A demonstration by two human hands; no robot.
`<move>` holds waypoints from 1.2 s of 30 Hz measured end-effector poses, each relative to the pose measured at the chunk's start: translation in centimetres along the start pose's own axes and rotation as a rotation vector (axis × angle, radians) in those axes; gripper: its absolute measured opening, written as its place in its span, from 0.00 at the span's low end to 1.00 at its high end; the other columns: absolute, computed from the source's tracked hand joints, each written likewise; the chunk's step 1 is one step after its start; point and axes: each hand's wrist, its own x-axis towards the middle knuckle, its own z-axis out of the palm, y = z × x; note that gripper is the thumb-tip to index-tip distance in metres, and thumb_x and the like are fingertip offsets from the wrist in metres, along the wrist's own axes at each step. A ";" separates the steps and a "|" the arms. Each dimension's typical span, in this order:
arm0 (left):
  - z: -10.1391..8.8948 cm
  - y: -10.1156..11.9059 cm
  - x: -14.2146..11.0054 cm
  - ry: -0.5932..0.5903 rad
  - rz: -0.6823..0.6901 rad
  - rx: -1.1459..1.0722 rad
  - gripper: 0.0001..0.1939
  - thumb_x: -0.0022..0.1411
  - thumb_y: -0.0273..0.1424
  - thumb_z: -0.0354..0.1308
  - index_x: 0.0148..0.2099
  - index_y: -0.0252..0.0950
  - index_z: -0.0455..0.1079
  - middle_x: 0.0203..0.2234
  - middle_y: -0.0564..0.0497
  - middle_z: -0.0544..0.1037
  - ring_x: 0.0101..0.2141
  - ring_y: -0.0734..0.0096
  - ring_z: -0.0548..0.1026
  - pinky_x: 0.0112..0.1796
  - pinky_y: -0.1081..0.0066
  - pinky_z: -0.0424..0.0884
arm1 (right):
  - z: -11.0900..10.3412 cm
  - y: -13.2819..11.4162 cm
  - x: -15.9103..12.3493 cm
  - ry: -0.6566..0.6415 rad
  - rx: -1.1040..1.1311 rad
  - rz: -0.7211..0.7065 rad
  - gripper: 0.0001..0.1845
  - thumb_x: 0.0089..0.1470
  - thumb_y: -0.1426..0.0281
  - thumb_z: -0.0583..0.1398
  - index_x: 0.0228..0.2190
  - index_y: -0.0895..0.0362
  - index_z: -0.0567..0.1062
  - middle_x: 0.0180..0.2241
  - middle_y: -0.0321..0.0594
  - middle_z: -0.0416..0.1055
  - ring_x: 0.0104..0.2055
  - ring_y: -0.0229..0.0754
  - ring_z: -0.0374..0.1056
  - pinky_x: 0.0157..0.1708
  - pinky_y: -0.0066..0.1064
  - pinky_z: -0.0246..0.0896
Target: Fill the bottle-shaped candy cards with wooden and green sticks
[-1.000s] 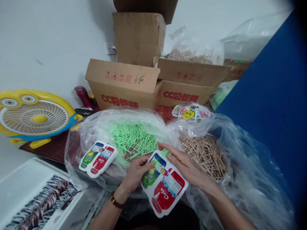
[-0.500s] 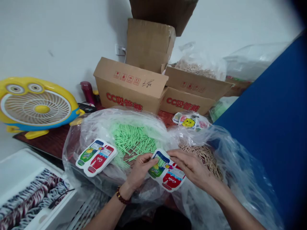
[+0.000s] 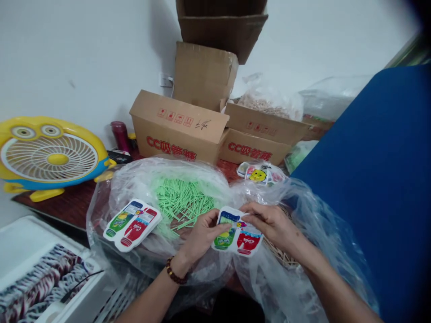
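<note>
Both my hands hold one flat printed pouch (image 3: pixel 235 233) showing a green and a red bottle, upright over the plastic bags. My left hand (image 3: pixel 202 235) grips its left edge, thumb on the front. My right hand (image 3: pixel 269 222) pinches its top right edge. A clear bag of green sticks (image 3: pixel 183 202) lies just behind my left hand. A clear bag of tan sticks (image 3: pixel 286 255) sits under my right hand. A stack of the same pouches (image 3: pixel 132 224) rests on the green-stick bag at the left.
Cardboard boxes with red lettering (image 3: pixel 178 125) stand at the back, one holding a bag of tan sticks (image 3: pixel 269 103). A yellow fan (image 3: pixel 50 154) is at left, a white tray (image 3: pixel 40 273) at lower left, a blue panel (image 3: pixel 377 179) at right, smiley pouches (image 3: pixel 257 172) behind.
The pouch has been raised from lying tilted and flat to nearly upright, and moved slightly away from me. My right hand has shifted from lying over it to pinching its top edge.
</note>
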 end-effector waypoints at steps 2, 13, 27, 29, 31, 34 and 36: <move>0.4 0.0 0.2 0.023 0.008 0.020 0.11 0.53 0.33 0.66 0.37 0.34 0.72 0.30 0.52 0.77 0.30 0.72 0.73 0.33 0.73 0.69 | 0.0 0.2 -0.2 0.002 0.027 0.027 0.14 0.58 0.63 0.56 0.44 0.52 0.75 0.32 0.38 0.77 0.32 0.42 0.71 0.31 0.29 0.59; 2.4 0.1 0.5 -0.043 -0.031 0.014 0.17 0.51 0.31 0.68 0.44 0.34 0.74 0.33 0.50 0.80 0.32 0.67 0.77 0.36 0.67 0.72 | -0.7 2.1 -1.3 0.040 0.151 0.065 0.11 0.57 0.63 0.57 0.31 0.55 0.76 0.26 0.36 0.74 0.27 0.38 0.67 0.27 0.26 0.55; 5.6 -0.5 1.3 -0.062 -0.040 0.111 0.16 0.50 0.33 0.68 0.41 0.34 0.73 0.33 0.49 0.80 0.31 0.68 0.76 0.34 0.71 0.72 | -1.3 3.7 -3.8 0.108 0.285 0.035 0.10 0.57 0.64 0.58 0.30 0.56 0.76 0.24 0.34 0.73 0.27 0.37 0.66 0.26 0.25 0.54; 6.1 -1.0 1.5 -0.014 -0.016 0.185 0.15 0.52 0.35 0.67 0.39 0.34 0.72 0.31 0.50 0.79 0.30 0.69 0.75 0.32 0.73 0.70 | -1.3 4.2 -4.4 0.108 0.316 0.043 0.10 0.56 0.64 0.58 0.30 0.56 0.76 0.25 0.34 0.72 0.27 0.37 0.66 0.26 0.25 0.54; 6.6 -1.3 1.5 0.002 0.013 0.270 0.14 0.53 0.36 0.66 0.40 0.34 0.71 0.32 0.50 0.79 0.32 0.69 0.75 0.33 0.74 0.70 | -1.2 4.8 -4.9 0.082 0.347 0.054 0.10 0.55 0.64 0.59 0.30 0.56 0.77 0.25 0.34 0.73 0.27 0.38 0.66 0.26 0.25 0.55; 7.6 -1.4 1.2 -0.022 0.021 0.347 0.16 0.51 0.35 0.67 0.41 0.34 0.71 0.33 0.50 0.78 0.33 0.68 0.74 0.33 0.74 0.69 | -0.9 5.7 -5.6 0.046 0.398 0.078 0.10 0.54 0.63 0.60 0.30 0.57 0.77 0.25 0.34 0.72 0.27 0.38 0.66 0.25 0.25 0.55; 8.3 -1.5 1.0 -0.020 -0.005 0.338 0.16 0.50 0.34 0.68 0.40 0.34 0.71 0.31 0.51 0.78 0.31 0.68 0.74 0.32 0.73 0.69 | -0.4 6.2 -5.9 0.050 0.427 0.084 0.10 0.54 0.63 0.61 0.30 0.57 0.77 0.25 0.33 0.72 0.27 0.37 0.65 0.26 0.24 0.54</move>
